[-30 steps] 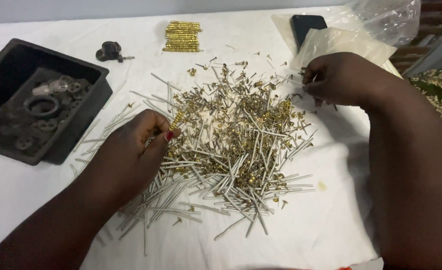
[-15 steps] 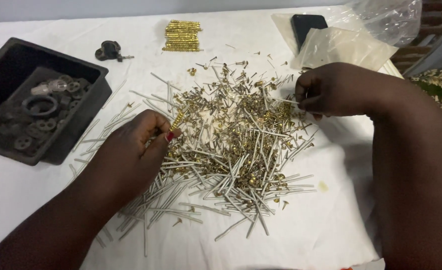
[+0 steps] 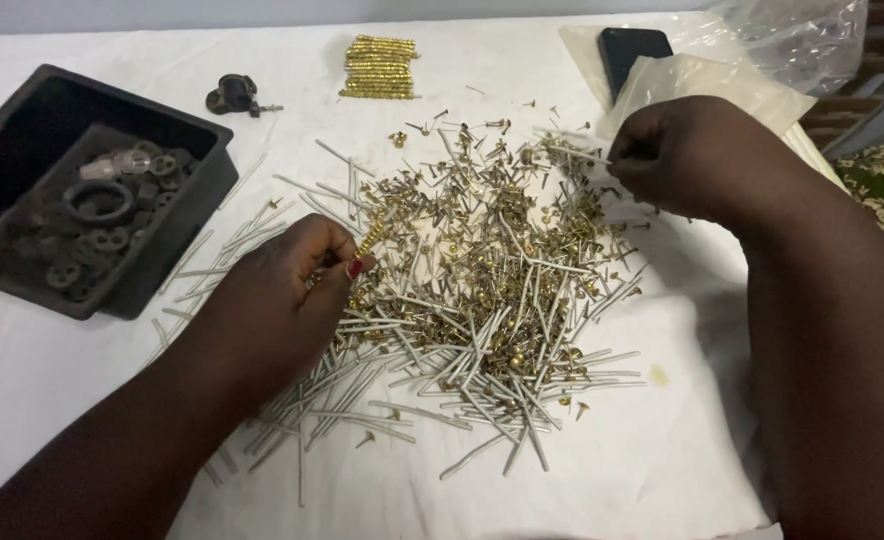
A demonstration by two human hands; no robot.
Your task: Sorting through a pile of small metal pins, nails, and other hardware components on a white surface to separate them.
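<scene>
A big heap of thin silver rods and small brass pins covers the middle of a white cloth. My left hand rests on the heap's left side and pinches a short brass threaded piece between thumb and fingers. My right hand is at the heap's far right edge, fingers closed on a thin silver rod that sticks out to the left.
A black plastic tray of dark round washers and rings sits at the left. A neat stack of brass pieces and a small dark fitting lie at the back. A phone and clear plastic bags lie at the back right.
My right hand has moved a little left and nearer along the heap's edge and now pinches a silver rod. My left hand has barely shifted and keeps its pinch.
</scene>
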